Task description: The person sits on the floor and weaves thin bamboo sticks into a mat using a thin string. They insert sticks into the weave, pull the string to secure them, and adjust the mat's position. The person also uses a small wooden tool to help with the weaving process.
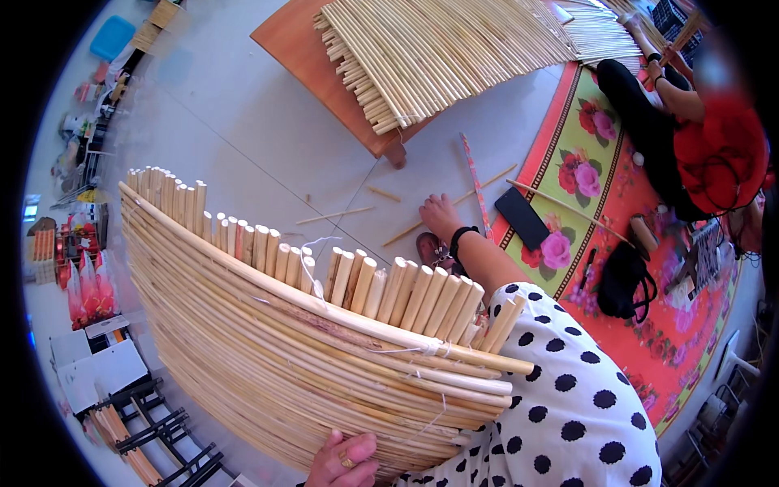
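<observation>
A big bundle-like mat of pale reed sticks (284,365) fills the near left, its rows bound with thin white string. Cut stick ends (406,292) stand along its upper side. At the bottom edge my left hand (347,459), wearing a ring, is closed on the mat's near side. Beyond the mat my right hand (441,217), with a black band at the wrist, reaches down to the floor. Its fingers bend over a long thin stick (491,178) lying there; the fingertips are partly hidden. A loose white string (318,286) curls above the cut ends.
A low brown table (304,57) bears another stick mat (446,49). Short stick pieces (383,194) lie on the tiled floor. On a flowered mat (560,260) rest a phone (522,217) and a black bag (625,280). A person in red (722,150) sits at the right.
</observation>
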{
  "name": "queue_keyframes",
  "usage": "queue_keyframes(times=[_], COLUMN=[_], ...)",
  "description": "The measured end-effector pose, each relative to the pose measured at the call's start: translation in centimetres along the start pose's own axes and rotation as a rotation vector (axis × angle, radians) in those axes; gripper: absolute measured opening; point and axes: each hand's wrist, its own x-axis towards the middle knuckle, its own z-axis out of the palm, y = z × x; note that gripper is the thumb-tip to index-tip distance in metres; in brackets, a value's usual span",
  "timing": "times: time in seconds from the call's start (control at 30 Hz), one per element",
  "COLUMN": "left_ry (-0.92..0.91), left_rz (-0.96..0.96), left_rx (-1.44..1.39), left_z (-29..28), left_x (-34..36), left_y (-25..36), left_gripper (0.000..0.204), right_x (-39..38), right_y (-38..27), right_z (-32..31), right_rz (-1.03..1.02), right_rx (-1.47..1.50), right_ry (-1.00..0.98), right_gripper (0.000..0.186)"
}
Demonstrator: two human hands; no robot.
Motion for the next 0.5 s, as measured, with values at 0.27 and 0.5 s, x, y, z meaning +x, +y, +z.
queue_keyframes(times=[0.27,0.5], left_ry=[0.028,0.093], left_rz=[0.058,0.147], left_rx=[-0.005,0.105], left_z=[0.2,1.0], left_x=[0.5,0.2], left_y=[0.0,-0.5], left_gripper=[0.012,0.011], right_x=[2.6,-2.1], right_y=[2.7,5.1], right_z=[-6.0,-20.2], right_rz=[0.033,0.089], right_rx=[0.221,0.788], right_ry=[0.399,0.636], right_gripper=[0.010,0.016])
